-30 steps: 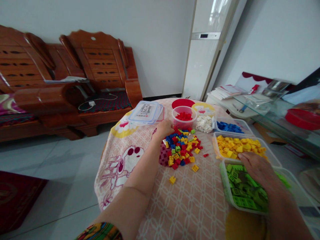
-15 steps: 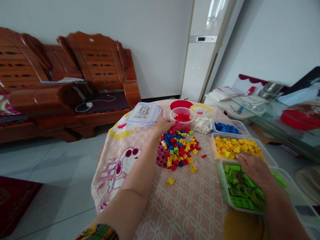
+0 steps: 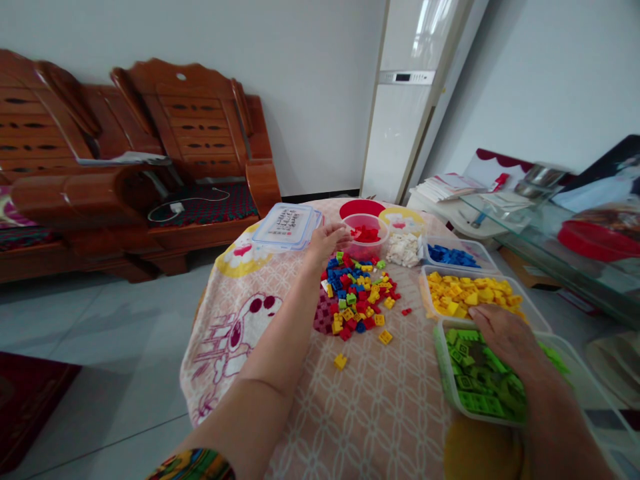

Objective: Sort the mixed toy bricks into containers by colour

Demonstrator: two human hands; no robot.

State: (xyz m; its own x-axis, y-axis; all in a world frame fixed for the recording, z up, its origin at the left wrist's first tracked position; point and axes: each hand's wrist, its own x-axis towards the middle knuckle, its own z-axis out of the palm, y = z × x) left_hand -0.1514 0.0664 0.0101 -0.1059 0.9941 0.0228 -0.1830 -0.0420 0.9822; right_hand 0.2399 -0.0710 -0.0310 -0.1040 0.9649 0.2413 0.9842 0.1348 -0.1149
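Observation:
My left hand (image 3: pixel 330 239) reaches to the left rim of a clear round bowl (image 3: pixel 367 252) with red toy bricks (image 3: pixel 366 234) in it. Its fingers are drawn together at the rim; whatever they hold is too small to make out. Just below lies a mixed heap of toy bricks (image 3: pixel 356 297) in red, blue, yellow and green. My right hand (image 3: pixel 505 337) rests, fingers stretched out, where the box of yellow bricks (image 3: pixel 463 293) meets the box of green bricks (image 3: pixel 467 377). The hand and forearm cover part of the green bricks.
White bricks (image 3: pixel 404 250) are piled beside the bowl, left of a box of blue bricks (image 3: pixel 453 256). Stacked lids (image 3: pixel 287 225) lie at the table's back left. A loose yellow brick (image 3: pixel 341 361) sits nearer me on the patterned tablecloth (image 3: pixel 370 407). A glass shelf (image 3: pixel 560 247) stands right.
My left hand has risen slightly from beside the heap to the bowl's rim, its fingers now higher and farther over the edge. My right hand has stayed in place.

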